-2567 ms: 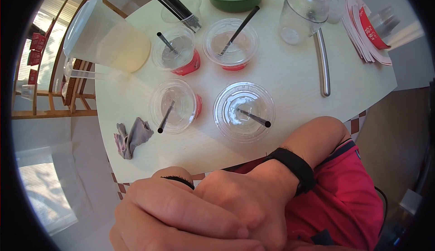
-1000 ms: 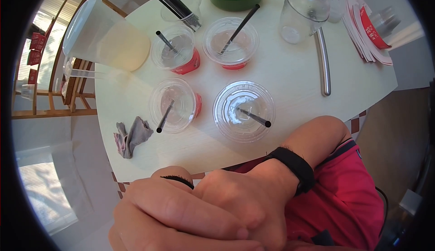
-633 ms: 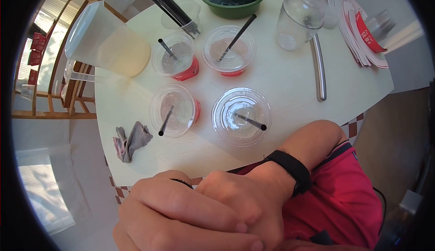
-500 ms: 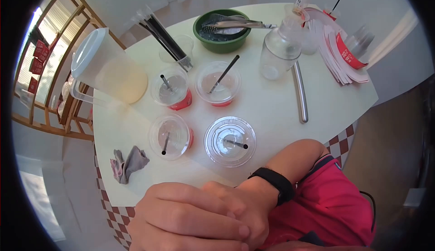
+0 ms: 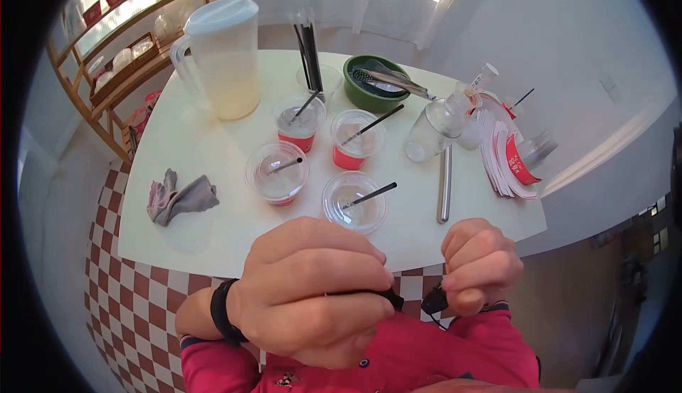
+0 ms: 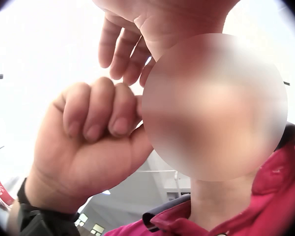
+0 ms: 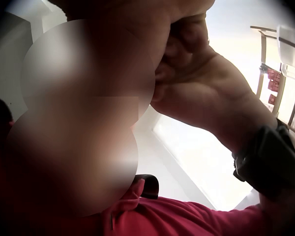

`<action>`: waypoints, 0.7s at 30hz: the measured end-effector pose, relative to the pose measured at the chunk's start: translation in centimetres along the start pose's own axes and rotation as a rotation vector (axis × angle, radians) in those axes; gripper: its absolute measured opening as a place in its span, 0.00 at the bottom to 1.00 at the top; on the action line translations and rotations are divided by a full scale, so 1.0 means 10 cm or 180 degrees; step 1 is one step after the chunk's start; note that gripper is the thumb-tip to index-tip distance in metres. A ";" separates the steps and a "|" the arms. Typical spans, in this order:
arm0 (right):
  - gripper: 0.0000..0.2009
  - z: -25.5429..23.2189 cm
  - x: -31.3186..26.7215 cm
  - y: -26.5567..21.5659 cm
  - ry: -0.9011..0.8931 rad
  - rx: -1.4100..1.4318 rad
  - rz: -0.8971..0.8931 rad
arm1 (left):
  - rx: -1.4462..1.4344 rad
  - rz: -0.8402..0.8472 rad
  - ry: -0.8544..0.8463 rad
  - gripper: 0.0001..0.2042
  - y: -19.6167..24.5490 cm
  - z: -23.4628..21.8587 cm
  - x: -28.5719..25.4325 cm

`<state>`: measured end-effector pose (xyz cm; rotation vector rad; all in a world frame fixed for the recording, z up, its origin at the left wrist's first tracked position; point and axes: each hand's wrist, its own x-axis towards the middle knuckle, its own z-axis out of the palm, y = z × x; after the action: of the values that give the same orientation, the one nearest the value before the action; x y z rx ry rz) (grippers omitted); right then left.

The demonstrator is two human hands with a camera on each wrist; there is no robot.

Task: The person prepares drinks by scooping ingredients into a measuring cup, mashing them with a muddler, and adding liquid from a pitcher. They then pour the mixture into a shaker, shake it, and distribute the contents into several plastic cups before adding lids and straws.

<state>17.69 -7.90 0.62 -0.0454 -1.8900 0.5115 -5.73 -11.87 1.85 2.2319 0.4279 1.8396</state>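
Note:
Both hands are raised in front of the chest, close to the head camera. The left hand (image 5: pixel 312 290), with a black band on its wrist, has loosely bent fingers and nothing seen in them; its fingers (image 6: pixel 124 55) hang apart in the left wrist view. A short gap away, the right hand (image 5: pixel 483 265) has its fingers folded in toward the palm. In the left wrist view that right hand (image 6: pixel 88 132) shows as a fist beside a blurred area. A small black device (image 5: pixel 433 299) with a thin wire lies by the right hand. Lidded clear cups (image 5: pixel 354 205) with black straws stand beyond the hands.
On the white table (image 5: pixel 412 233) are a pitcher (image 5: pixel 227 66) of pale liquid, a grey cloth (image 5: pixel 183 198), a bundle of straws (image 5: pixel 310 59), a green basin (image 5: pixel 369 98) with metal utensils, a clear jar (image 5: pixel 430 134), a metal rod (image 5: pixel 445 183) and paper sleeves (image 5: pixel 504 155).
The hands, earlier together with the fingers overlapping, have come apart, the right one now at the right. The head view has turned and tilted up, showing more wall. Cups stay on the table.

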 end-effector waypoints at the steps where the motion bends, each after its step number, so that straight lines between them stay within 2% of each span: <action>1: 0.16 -0.10 -0.22 0.08 0.0409 -0.0363 0.0098 | 0.0233 -0.0246 -0.0109 0.04 -0.01 -0.07 -0.14; 3: 0.19 -0.17 -0.46 0.10 0.1089 -0.0309 0.1565 | 0.0647 -0.0709 -0.0438 0.07 -0.09 -0.14 -0.43; 5: 0.27 -0.06 -0.39 0.22 0.0786 0.0067 0.2557 | 0.1188 -0.1048 -0.0748 0.12 -0.23 -0.06 -0.62; 6: 0.30 0.00 -0.36 0.30 0.0450 -0.0222 0.2625 | 0.1450 -0.1170 -0.0914 0.15 -0.30 0.00 -0.70; 7: 0.33 0.02 -0.36 0.37 0.0190 -0.0095 0.2726 | 0.1532 -0.1221 -0.0995 0.17 -0.35 0.06 -0.75; 9: 0.24 0.17 -0.25 0.47 0.0090 -0.0277 0.2780 | 0.1707 -0.1330 -0.1133 0.21 -0.45 0.15 -0.83; 12: 0.11 0.15 -0.23 0.69 -0.0618 -0.0610 0.2363 | 0.1778 -0.1292 -0.1208 0.23 -0.54 0.21 -0.87; 15: 0.07 0.12 -0.11 0.69 -0.0401 -0.1123 0.1782 | 0.1813 -0.1253 -0.1231 0.23 -0.59 0.20 -0.86; 16: 0.10 0.02 -0.11 0.69 -0.0131 -0.1059 0.1654 | 0.1789 -0.1273 -0.1233 0.23 -0.60 0.21 -0.87; 17: 0.15 -0.04 -0.03 0.61 0.0375 -0.0918 0.1688 | 0.1776 -0.1278 -0.1236 0.23 -0.61 0.21 -0.87; 18: 0.19 -0.15 0.03 0.67 0.0839 -0.0914 0.1236 | 0.1765 -0.1278 -0.1241 0.23 -0.62 0.20 -0.86; 19: 0.18 -0.29 0.11 0.69 0.1223 -0.0473 0.1050 | 0.1706 -0.1318 -0.1247 0.23 -0.62 0.20 -0.84; 20: 0.16 -0.31 0.22 0.68 0.1811 -0.0186 0.1105 | 0.1652 -0.1353 -0.1248 0.23 -0.62 0.20 -0.82; 21: 0.16 -0.39 0.24 0.72 0.1805 -0.0022 0.1364 | 0.1600 -0.1388 -0.1239 0.23 -0.62 0.20 -0.80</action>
<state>18.78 0.56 1.16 -0.5528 -1.3209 0.6955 -5.64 -8.86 -8.02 2.4522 1.2862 1.1301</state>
